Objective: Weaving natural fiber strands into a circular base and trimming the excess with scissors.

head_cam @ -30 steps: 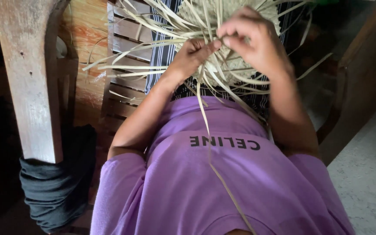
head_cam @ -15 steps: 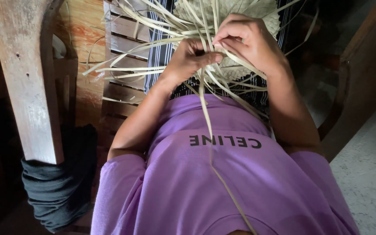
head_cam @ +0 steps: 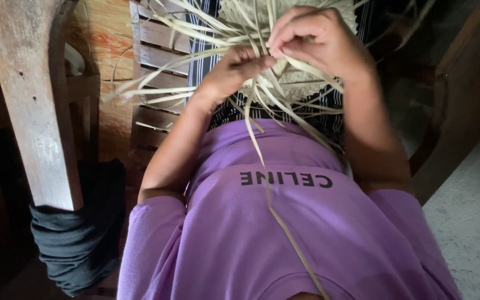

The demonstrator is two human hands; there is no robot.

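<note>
Both hands work far up: left hand (head_cam: 234, 69) and right hand (head_cam: 315, 41) pinch pale straw strips (head_cam: 284, 105), keeping the woven mat (head_cam: 301, 83) taut.

Hemmed in by loose straw strands (head_cam: 162, 89) fanning left over the slatted wooden seat (head_cam: 159, 55); blocked further left by a wooden post (head_cam: 34, 105); open over grey floor (head_cam: 473, 222) rightward.

Purple short-sleeved t-shirt (head_cam: 284, 233) with dark lettering across the chest, bare forearms, black-and-white striped garment (head_cam: 218, 72) below
</note>
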